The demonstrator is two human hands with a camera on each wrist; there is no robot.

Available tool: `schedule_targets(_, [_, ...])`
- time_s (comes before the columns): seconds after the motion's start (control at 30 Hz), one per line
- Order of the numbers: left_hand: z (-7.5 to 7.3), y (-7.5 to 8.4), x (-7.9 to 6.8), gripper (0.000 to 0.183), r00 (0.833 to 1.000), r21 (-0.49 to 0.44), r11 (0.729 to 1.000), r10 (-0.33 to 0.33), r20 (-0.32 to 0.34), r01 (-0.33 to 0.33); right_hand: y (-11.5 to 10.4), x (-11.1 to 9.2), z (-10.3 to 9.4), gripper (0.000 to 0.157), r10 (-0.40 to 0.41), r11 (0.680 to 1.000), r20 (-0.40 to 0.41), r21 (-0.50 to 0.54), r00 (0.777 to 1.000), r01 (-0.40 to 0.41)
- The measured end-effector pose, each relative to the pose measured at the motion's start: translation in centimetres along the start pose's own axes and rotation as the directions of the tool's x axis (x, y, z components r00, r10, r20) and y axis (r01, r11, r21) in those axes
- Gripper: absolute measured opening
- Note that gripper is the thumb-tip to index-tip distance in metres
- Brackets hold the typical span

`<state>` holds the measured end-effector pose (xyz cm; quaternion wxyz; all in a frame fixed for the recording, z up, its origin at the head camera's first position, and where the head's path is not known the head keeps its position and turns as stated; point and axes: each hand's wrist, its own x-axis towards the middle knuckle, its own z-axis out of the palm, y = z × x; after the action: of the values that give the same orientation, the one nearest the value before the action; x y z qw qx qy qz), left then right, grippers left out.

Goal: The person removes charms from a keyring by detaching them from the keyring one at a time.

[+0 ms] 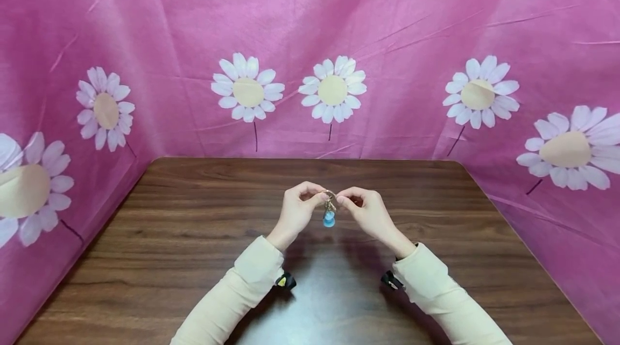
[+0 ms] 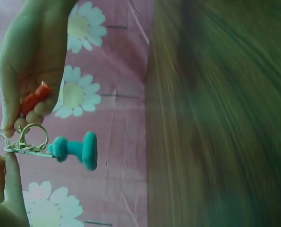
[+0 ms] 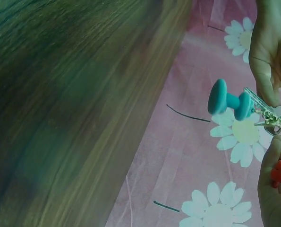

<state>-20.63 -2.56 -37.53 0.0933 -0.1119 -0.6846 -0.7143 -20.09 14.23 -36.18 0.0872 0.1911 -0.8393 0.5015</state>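
Note:
Both hands are raised above the table and meet at a gold-coloured key ring (image 1: 330, 193). My left hand (image 1: 297, 208) pinches one side of it between thumb and forefinger. The other side is pinched by the fingertips of my right hand (image 1: 370, 213). From the ring hang a short chain (image 3: 268, 115), a flat silvery piece like a key (image 3: 256, 100) and a teal spool-shaped charm (image 2: 74, 149). Inside the curled fingers of the right hand sits a small knobbly red piece (image 2: 35, 98), partly hidden; the right wrist view shows it too.
A brown wood-grain table (image 1: 194, 237) lies beneath the hands. Pink cloth (image 1: 378, 6) printed with white daisies stands around its back and sides. Dark wrist cameras show below both pale sleeves (image 1: 259, 264).

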Motion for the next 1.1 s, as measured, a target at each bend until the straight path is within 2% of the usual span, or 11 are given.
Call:
schedule_targets(0.17, [0.34, 0.21, -0.23, 0.016, 0.997, -0.196, 0.978, -0.08, -0.023, 0.074, -0.02, -0.14, 0.29, 0.011, 0.011, 0.999, 0.01, 0.051, 1.0, -0.011])
schedule_targets(0.33, [0.35, 0.21, -0.32, 0.017, 0.996, -0.21, 0.973, -0.094, 0.0, 0.092, 0.06, -0.34, 0.27, 0.011, 0.016, 0.997, 0.012, 0.073, 1.0, -0.016])
schedule_targets(0.57, [-0.18, -0.16, -0.29, 0.015, 0.994, -0.016, 0.997, -0.072, 0.088, 0.074, 0.14, -0.61, -0.1, 0.011, 0.016, 0.998, 0.011, 0.053, 1.0, -0.017])
schedule_targets(0.83, [-0.5, -0.52, -0.42, 0.014, 0.989, 0.138, 0.99, -0.007, 0.151, -0.014, -0.14, -0.72, -0.26, 0.01, 0.028, 1.0, 0.012, -0.004, 1.0, -0.028])
schedule_targets(1.0, [-0.23, -0.21, -0.47, 0.011, 0.978, 0.262, 0.958, 0.06, 0.198, -0.112, -0.56, -0.8, -0.55, 0.01, 0.044, 0.999, 0.014, -0.022, 0.999, -0.043])
schedule_targets(1.1, [0.05, 0.02, -0.62, 0.008, 0.967, 0.361, 0.909, 0.137, 0.213, -0.208, -0.45, -1.01, -0.55, 0.01, 0.048, 0.998, 0.021, -0.036, 0.999, -0.047])
